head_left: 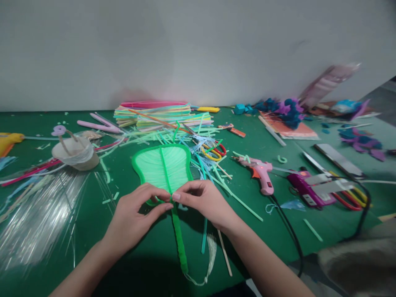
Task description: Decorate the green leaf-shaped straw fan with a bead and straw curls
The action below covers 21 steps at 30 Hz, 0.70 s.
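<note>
One green leaf-shaped fan [161, 167] lies flat on the green table [278, 222], centre of view; everything below is placed relative to it. It has a pale green ribbed blade, a darker green rim, one centre rib, and one green wrapped handle [180, 243] running toward the person, with a white tassel [210, 251] at the handle's end.

Hands: two, both the person's own. Left hand [133, 220] comes in from the lower left, palm down, fingers curled, thumb and index tips pinched on the fan's base where blade meets handle. Right hand [204, 202] comes in from the lower right, wrist angled inward, fingertips pinched on the same joint. The two sets of fingertips touch or nearly touch each other. Both forearms rest low over the table.

Counts around the fan:
- One stack of coloured straws [161, 113] behind it, plus loose cut strips scattered between stack and fan, too many to count.
- One pair of scissors with red and yellow handles [215, 152] just right of the blade.
- One pink glue gun [260, 173] right of the fan, black cord trailing off toward the person.
- One purple tool [309, 189] further right.
- One clear cup [76, 154] left of the fan.
- One yellow glue gun [9, 142] at the far left edge.
- One pile of blue and purple scraps [283, 109] back right.
</note>
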Motion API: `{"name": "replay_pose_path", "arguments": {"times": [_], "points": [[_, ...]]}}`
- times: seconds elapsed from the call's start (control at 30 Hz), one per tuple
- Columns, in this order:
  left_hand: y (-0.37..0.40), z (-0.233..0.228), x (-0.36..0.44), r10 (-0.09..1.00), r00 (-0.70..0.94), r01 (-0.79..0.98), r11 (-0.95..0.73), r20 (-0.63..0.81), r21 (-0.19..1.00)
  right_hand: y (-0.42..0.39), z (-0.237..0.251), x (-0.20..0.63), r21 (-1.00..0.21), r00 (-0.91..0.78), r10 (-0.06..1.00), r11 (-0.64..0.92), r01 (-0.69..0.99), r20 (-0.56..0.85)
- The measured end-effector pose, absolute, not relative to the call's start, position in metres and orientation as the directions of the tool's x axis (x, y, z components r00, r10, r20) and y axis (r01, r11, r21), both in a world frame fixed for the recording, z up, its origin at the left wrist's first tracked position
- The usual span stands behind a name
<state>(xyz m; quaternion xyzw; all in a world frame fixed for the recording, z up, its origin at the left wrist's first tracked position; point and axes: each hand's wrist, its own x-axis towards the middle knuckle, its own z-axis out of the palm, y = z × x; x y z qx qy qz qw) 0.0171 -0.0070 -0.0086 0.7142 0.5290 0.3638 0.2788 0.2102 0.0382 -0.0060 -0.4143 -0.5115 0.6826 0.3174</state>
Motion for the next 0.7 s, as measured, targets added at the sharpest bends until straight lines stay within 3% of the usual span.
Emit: {"name": "replay_pose_path", "arguments": {"times": [0.33, 0.5, 0.7], "points": [[-0.006, -0.007, 0.02, 0.973, 0.153, 0.554, -0.231, 0.175, 0.8, 0.037, -0.006, 0.209, -0.952, -0.447, 0.871, -0.284, -0.116, -0.205], [-0.007, -0.007, 0.022, 0.977, 0.17, 0.549, -0.204, 0.13, 0.811, 0.037, 0.0, 0.208, -0.948, -0.388, 0.887, -0.306, -0.091, -0.249], [-0.002, -0.003, 0.007, 0.997, -0.003, 0.466, -0.067, 0.077, 0.882, 0.038, 0.0, 0.209, -0.939, -0.372, 0.89, -0.326, -0.113, -0.264]]}}
